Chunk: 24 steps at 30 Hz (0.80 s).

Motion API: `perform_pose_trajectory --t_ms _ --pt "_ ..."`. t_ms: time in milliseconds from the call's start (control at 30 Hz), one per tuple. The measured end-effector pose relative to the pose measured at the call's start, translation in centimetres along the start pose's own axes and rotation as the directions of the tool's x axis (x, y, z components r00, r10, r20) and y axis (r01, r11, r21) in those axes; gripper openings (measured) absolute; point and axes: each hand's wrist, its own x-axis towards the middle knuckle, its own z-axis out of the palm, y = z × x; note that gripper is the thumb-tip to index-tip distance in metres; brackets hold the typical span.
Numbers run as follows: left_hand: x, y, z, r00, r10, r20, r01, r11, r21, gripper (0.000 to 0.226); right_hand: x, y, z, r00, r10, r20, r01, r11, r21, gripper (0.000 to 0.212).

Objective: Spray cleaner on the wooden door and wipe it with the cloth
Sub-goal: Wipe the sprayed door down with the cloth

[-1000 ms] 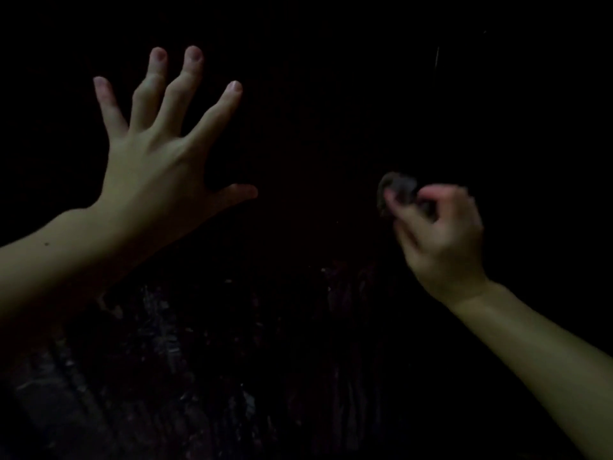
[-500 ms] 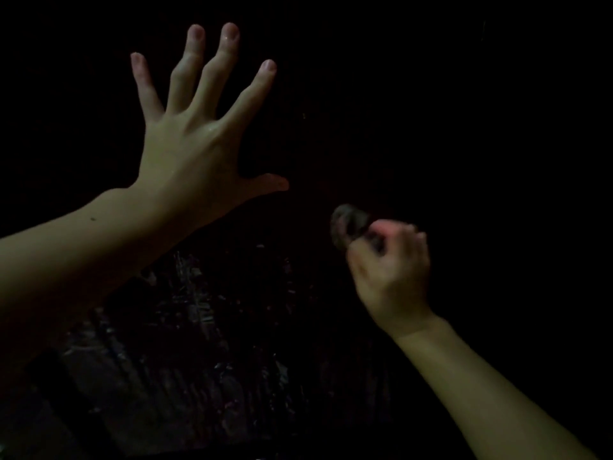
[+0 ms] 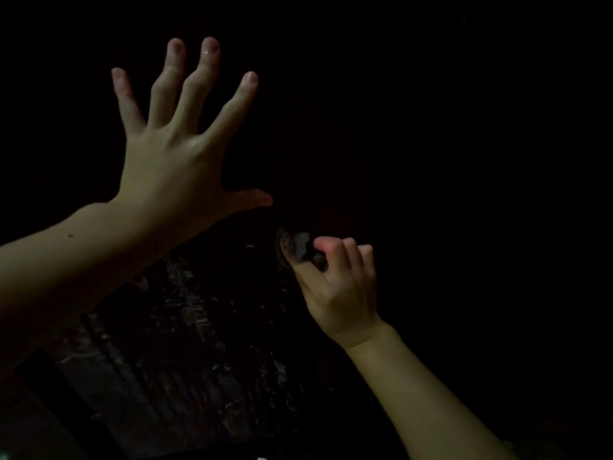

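The scene is very dark. The wooden door (image 3: 199, 360) fills the view, with faint wet streaks glinting on its lower middle part. My left hand (image 3: 172, 161) is spread flat against the door at the upper left, fingers wide apart and holding nothing. My right hand (image 3: 335, 287) is at the centre, fingers closed on a small dark bunched cloth (image 3: 295, 247) that sticks out above my thumb and presses toward the door. No spray bottle is visible.
A darker band (image 3: 56, 393) crosses the door's lower left, perhaps a panel edge. A small pale spot (image 3: 262, 457) shows at the bottom edge. The right half of the view is black.
My right hand with the cloth has moved down and to the left across the door. My left hand has shifted rightward in the view, still spread open.
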Motion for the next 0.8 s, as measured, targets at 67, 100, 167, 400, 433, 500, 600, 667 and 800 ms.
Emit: perform_pose_trajectory --t_ms 67,100,167,400,433,500,600,667,800 --pt "0.0 0.1 0.0 1.0 -0.009 -0.011 0.009 1.0 -0.003 0.112 1.2 2.2 -1.1 1.0 0.009 -0.012 -0.01 1.0 -0.019 0.006" --pt "0.0 0.0 0.0 1.0 -0.012 -0.016 0.012 1.0 -0.002 0.113 1.8 3.6 -1.5 0.998 0.054 -0.04 -0.056 0.998 -0.038 0.009" --pt "-0.2 0.1 0.0 1.0 -0.012 -0.012 0.012 1.0 -0.001 0.113 2.9 6.2 -1.9 0.977 0.174 -0.124 -0.183 0.981 -0.062 0.026" --pt "-1.8 -1.8 0.5 0.999 -0.031 -0.041 0.028 0.997 -0.075 0.103 2.6 4.4 0.1 0.927 0.261 -0.27 -0.29 0.954 -0.073 0.031" --pt "-2.7 -2.7 0.6 0.996 -0.075 -0.051 0.07 0.993 -0.096 0.098 2.6 3.6 0.3 0.935 0.242 -0.259 -0.269 0.96 -0.077 0.03" --pt "-5.0 -4.5 0.8 0.983 -0.179 -0.044 0.172 0.977 -0.126 0.091 2.5 2.0 0.8 0.948 0.216 -0.236 -0.242 0.966 -0.087 0.03" --pt "-8.2 -6.6 0.9 0.939 -0.345 -0.01 0.339 0.926 -0.165 0.088 1.8 -0.8 1.7 0.968 0.158 -0.197 -0.179 0.98 -0.092 0.032" --pt "-9.7 -7.3 0.9 0.884 -0.466 0.021 0.458 0.858 -0.233 0.088 1.4 -2.4 2.1 0.983 0.105 -0.152 -0.118 0.989 -0.084 0.034" --pt "-12.3 -8.4 1.3 0.874 -0.482 0.068 0.472 0.805 -0.359 0.075 1.9 -2.2 1.6 0.998 -0.007 -0.065 0.004 0.998 -0.058 0.023"
